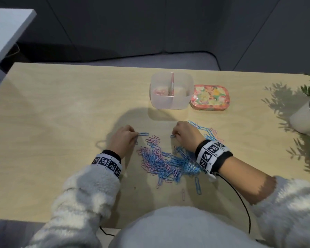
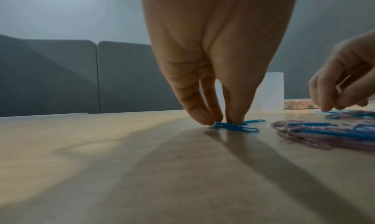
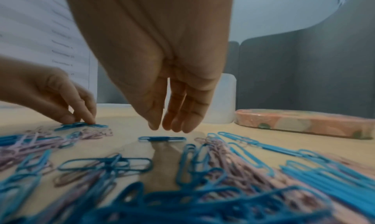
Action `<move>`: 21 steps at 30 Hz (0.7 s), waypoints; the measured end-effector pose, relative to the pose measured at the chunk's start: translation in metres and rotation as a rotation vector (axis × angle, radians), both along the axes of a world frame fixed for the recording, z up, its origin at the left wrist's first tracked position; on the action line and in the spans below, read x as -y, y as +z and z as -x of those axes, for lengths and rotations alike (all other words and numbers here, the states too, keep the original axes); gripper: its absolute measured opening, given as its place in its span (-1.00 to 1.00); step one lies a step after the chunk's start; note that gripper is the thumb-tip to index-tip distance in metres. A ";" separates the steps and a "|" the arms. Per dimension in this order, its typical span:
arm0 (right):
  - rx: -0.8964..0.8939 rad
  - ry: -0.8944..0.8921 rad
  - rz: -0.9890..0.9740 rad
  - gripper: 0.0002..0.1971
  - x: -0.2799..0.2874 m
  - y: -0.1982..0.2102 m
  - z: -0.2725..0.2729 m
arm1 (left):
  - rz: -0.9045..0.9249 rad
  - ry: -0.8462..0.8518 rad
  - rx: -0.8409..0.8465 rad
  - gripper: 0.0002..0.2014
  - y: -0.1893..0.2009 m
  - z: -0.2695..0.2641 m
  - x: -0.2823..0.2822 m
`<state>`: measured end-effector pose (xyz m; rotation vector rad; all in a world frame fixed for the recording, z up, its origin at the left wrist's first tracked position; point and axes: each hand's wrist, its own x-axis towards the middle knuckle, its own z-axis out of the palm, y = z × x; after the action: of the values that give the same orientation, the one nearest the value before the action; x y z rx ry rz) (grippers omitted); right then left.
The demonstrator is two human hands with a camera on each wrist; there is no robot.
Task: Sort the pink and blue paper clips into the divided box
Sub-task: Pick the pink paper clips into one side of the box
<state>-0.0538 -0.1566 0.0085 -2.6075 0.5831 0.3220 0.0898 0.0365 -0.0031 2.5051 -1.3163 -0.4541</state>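
Note:
A mixed heap of pink and blue paper clips (image 1: 168, 163) lies on the wooden table (image 1: 61, 104) between my hands. My left hand (image 1: 137, 136) is at the heap's far left, where thumb and fingertips (image 2: 205, 120) pinch two blue clips (image 2: 237, 126) that lie on the table. My right hand (image 3: 160, 128) hovers just above a single blue clip (image 3: 161, 138), fingers pointing down and slightly apart, holding nothing. The translucent divided box (image 1: 171, 102) stands behind the heap, with pink clips (image 1: 158, 92) in its left compartment.
A floral tin (image 1: 210, 97) lies right of the box, touching it. More blue and pink clips (image 1: 209, 131) trail off behind my right wrist. A potted plant in a white pot (image 1: 304, 120) stands at the table's right edge. A black cable (image 1: 240, 199) runs from my right wristband.

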 end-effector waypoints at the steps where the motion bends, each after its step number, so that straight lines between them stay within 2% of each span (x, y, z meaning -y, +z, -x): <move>1: 0.028 -0.009 -0.017 -0.73 -0.003 0.001 -0.003 | 0.001 0.023 0.010 -0.77 0.000 -0.001 -0.001; 5: 0.061 -0.040 -0.135 -0.78 -0.026 0.002 -0.021 | 0.057 0.001 0.002 -0.77 0.002 0.007 0.010; 11: -0.008 0.017 -0.097 -0.94 -0.040 0.003 -0.033 | 0.008 -0.114 -0.076 -0.82 -0.003 0.013 0.027; 16: 0.024 0.046 -0.137 -0.84 -0.044 0.000 -0.030 | 0.013 -0.138 -0.101 -0.80 -0.001 0.018 0.033; 21: 0.009 -0.024 -0.142 -0.88 -0.040 -0.007 -0.030 | -0.045 -0.111 -0.088 -0.87 -0.004 0.018 0.029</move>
<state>-0.0241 -0.1162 0.0011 -2.4625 0.5662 0.3319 0.0720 0.0078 -0.0068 2.4261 -1.4303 -0.6173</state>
